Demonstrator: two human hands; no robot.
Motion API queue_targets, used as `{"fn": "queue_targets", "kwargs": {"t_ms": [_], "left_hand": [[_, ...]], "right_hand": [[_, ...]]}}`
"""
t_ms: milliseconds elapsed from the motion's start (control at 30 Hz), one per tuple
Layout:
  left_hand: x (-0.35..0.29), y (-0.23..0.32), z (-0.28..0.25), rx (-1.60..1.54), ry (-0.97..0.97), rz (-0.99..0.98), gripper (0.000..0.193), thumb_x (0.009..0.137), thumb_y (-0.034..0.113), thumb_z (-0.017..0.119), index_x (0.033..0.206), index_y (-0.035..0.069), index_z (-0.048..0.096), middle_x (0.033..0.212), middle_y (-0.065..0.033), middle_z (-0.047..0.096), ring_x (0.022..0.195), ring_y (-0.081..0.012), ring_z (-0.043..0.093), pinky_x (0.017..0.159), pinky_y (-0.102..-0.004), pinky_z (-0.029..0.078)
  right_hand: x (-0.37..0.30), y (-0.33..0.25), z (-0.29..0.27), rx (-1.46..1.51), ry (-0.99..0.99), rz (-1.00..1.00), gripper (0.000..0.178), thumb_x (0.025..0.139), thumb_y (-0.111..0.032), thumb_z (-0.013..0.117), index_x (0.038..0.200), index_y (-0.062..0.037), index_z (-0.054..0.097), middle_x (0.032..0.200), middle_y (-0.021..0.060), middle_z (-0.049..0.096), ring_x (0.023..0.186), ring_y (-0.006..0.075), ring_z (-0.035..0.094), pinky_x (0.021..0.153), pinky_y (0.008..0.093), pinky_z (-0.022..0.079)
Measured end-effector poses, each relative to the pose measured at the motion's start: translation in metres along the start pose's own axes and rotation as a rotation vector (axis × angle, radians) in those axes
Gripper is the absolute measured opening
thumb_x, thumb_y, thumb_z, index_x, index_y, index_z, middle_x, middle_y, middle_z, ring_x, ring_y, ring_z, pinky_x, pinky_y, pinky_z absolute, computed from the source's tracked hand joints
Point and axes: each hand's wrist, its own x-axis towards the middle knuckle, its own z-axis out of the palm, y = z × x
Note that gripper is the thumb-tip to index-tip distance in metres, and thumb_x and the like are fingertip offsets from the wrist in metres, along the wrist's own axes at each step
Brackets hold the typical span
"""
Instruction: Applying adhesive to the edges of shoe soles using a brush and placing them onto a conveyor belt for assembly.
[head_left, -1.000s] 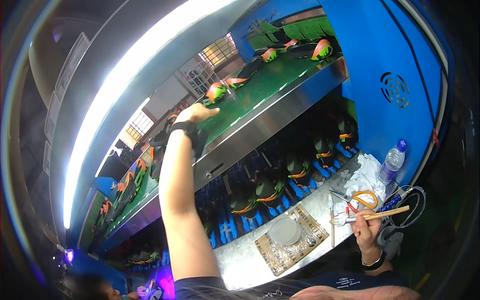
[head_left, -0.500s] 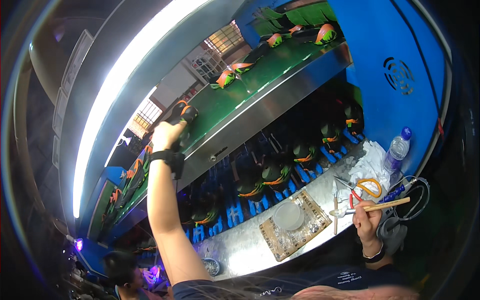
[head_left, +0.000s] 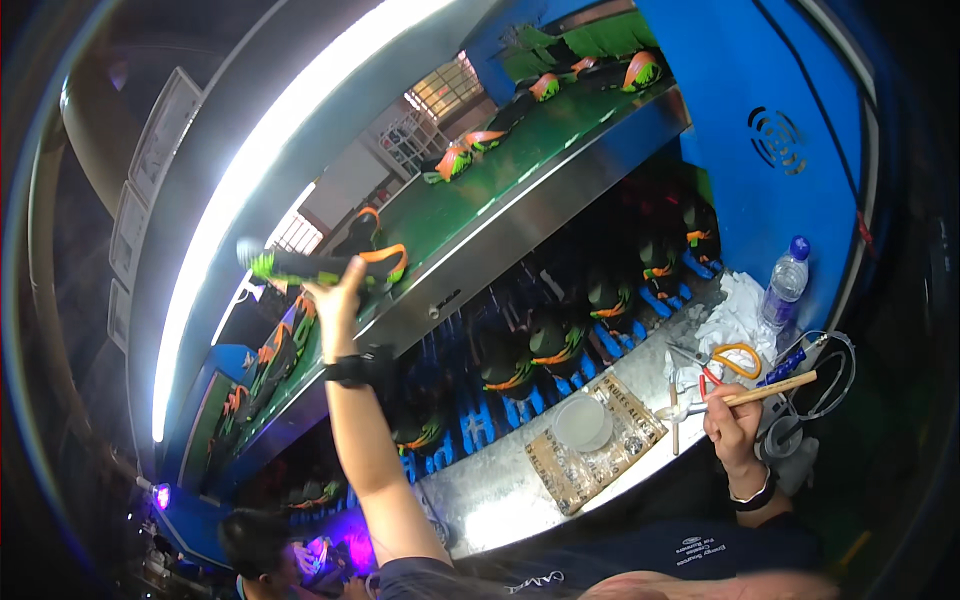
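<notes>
My left hand (head_left: 338,305), arm stretched up to the green conveyor belt (head_left: 425,228), grips a black shoe (head_left: 315,268) with orange and bright green parts. The shoe lies sideways across the hand, its orange collar to the right and its green end to the left. Behind it, another black and orange shoe (head_left: 360,232) rests on the belt. Low at the right, my right hand (head_left: 733,432) is closed around a brush (head_left: 775,389) with a pale wooden handle. The brush head points left, above the metal worktop, near a thin brown stick (head_left: 675,425).
A translucent tub (head_left: 583,422) stands on taped cardboard (head_left: 560,484). Orange-handled scissors (head_left: 737,356), white cloth (head_left: 742,318) and a capped bottle (head_left: 787,285) are at the right. Several shoes sit on blue supports (head_left: 478,428) under the belt. Another person (head_left: 255,545) is at lower left.
My left hand has turned over and brought the shoe up off the belt, so its length now shows. My right hand still holds the brush in nearly the same place.
</notes>
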Motion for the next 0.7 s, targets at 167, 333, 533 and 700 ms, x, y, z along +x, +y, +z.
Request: {"fn": "queue_targets", "kwargs": {"t_ms": [167, 333, 533, 700], "left_hand": [[-0.028, -0.003, 0.016, -0.251, 0.031, 0.152, 0.038, 0.066, 0.007, 0.070, 0.099, 0.000, 0.052, 0.096, -0.0056, 0.054, 0.087, -0.0148, 0.052, 0.081, -0.0271, 0.040], [-0.099, -0.018, -0.036, -0.584, -0.313, -0.014, 0.064, 0.072, 0.043, 0.061, 0.111, -0.004, 0.042, 0.101, -0.0132, 0.052, 0.089, -0.0203, 0.053, 0.077, -0.0342, 0.045], [-0.282, -0.029, -0.072, -0.758, -0.232, -0.595, 0.098, 0.058, 0.071, 0.052, 0.115, -0.008, 0.036, 0.104, -0.0200, 0.050, 0.088, -0.0249, 0.053, 0.071, -0.0358, 0.048], [-0.341, -0.046, -0.085, -0.924, -0.294, -0.907, 0.091, 0.064, 0.069, 0.049, 0.117, -0.005, 0.036, 0.106, -0.0227, 0.049, 0.090, -0.0279, 0.053, 0.075, -0.0372, 0.047]], "right_hand": [[-0.005, -0.003, 0.008, -0.049, -0.002, 0.043, 0.007, 0.080, -0.007, 0.052, 0.078, -0.0002, 0.051, 0.051, -0.0016, 0.042, 0.040, 0.0039, 0.036, 0.037, 0.0184, 0.027], [0.021, 0.031, 0.030, -0.258, -0.214, 0.090, 0.006, 0.078, -0.004, 0.054, 0.073, -0.0009, 0.054, 0.063, -0.0021, 0.047, 0.056, 0.0031, 0.041, 0.047, 0.0183, 0.032], [0.041, 0.093, 0.076, -0.527, -0.395, 0.049, 0.009, 0.076, -0.009, 0.060, 0.078, 0.0000, 0.057, 0.059, 0.0003, 0.053, 0.049, 0.0035, 0.043, 0.045, 0.0194, 0.034], [0.037, 0.117, 0.091, -0.712, -0.467, 0.079, 0.011, 0.075, -0.010, 0.059, 0.076, 0.0012, 0.057, 0.058, 0.0025, 0.053, 0.048, 0.0054, 0.043, 0.044, 0.0209, 0.034]]}}
